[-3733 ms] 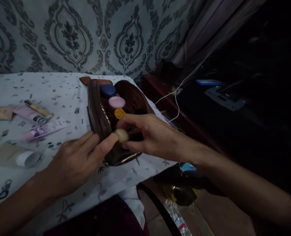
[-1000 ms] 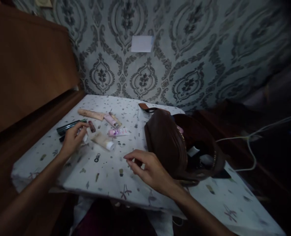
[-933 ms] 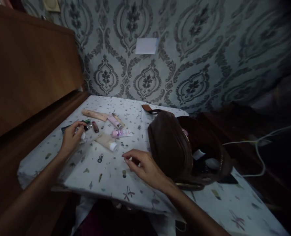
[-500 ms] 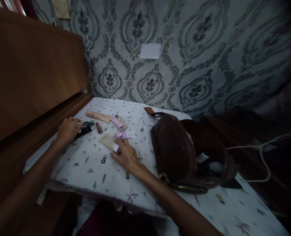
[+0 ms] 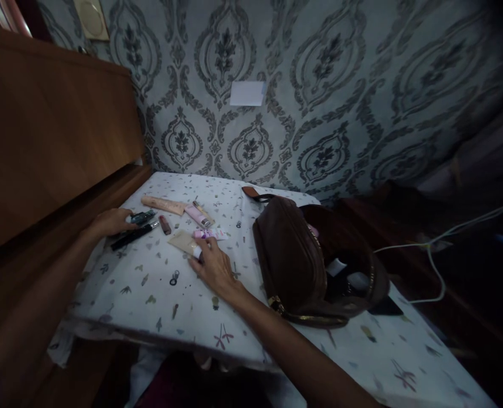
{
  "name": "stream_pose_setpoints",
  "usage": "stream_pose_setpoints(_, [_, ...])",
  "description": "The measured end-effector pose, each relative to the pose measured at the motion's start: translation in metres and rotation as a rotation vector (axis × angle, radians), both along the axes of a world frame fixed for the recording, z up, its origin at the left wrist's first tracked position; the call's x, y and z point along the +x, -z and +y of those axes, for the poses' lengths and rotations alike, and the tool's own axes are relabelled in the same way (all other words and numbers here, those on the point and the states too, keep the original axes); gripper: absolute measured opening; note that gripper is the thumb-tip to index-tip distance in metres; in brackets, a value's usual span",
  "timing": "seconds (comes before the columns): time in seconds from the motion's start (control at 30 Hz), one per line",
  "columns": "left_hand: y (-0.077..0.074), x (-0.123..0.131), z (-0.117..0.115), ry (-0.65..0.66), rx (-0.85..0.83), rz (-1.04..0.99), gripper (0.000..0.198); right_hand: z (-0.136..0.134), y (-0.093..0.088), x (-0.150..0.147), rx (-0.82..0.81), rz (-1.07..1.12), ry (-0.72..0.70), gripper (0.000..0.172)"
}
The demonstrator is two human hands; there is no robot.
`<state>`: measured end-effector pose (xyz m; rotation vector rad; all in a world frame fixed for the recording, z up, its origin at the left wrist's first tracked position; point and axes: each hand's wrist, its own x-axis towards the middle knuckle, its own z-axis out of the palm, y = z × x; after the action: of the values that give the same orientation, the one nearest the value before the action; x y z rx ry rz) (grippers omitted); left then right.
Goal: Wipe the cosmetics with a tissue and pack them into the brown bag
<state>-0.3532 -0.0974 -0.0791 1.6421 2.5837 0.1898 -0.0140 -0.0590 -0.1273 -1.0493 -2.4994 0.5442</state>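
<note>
My left hand (image 5: 114, 221) reaches in from the left. Its fingertips close on the near end of a small dark green tube (image 5: 143, 217). Just below them lies a slim black tube (image 5: 132, 236) with a silvery end. My right hand (image 5: 214, 267) has thumb and fingers around the white cap of a beige squeeze tube (image 5: 184, 241), which lies flat on the cloth. A pink-and-white tube (image 5: 211, 234) touches or nearly touches its fingers. Between the hands is a small brownish-red lipstick-like tube (image 5: 165, 225). Behind are a pale pink tube (image 5: 197, 215) and a long peach-coloured tube (image 5: 163, 204).
An open brown handbag (image 5: 294, 255) stands right of the hands, with items inside. A dark flat object (image 5: 387, 306) lies beside it. The patterned white cloth (image 5: 149, 300) covers the surface. Wooden furniture (image 5: 59, 124) borders the left, a patterned wall (image 5: 251, 147) the back. White cables (image 5: 440, 277) hang at right.
The view has shifted slightly, moving the scene left. My left hand has turned flatter, and more of the black tube shows below it. My right hand stays at the beige tube.
</note>
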Motion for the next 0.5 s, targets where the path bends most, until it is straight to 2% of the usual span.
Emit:
stream_pose_setpoints(0.13, [-0.017,0.019,-0.010,-0.059,0.123,-0.090,0.073,0.002,0.005,0.005,-0.013,0.212,0.005,0.041])
stream_pose_setpoints(0.23, [-0.029,0.052,-0.013,-0.006,0.255,-0.242,0.075,0.004,0.004,0.006,-0.055,0.443,-0.035,0.029])
stream_pose_setpoints(0.27, [-0.031,0.068,-0.012,0.049,0.283,-0.290,0.070,0.004,0.004,0.006,-0.087,0.517,-0.054,0.028])
stream_pose_setpoints(0.33, [-0.030,0.104,-0.009,0.213,0.440,-0.516,0.058,0.004,0.003,0.005,-0.208,0.647,-0.105,0.031])
stream_pose_setpoints(0.37, [-0.027,0.123,-0.007,0.255,0.483,-0.630,0.055,0.004,0.003,0.004,-0.303,0.701,-0.138,0.036])
stream_pose_setpoints(0.43, [-0.017,0.160,-0.003,0.289,0.464,-0.850,0.055,0.005,0.005,0.003,-0.520,0.782,-0.182,0.046])
stream_pose_setpoints(0.5, [-0.005,0.189,0.000,0.334,0.453,-0.901,0.055,0.008,0.009,0.003,-0.682,0.828,-0.168,0.052])
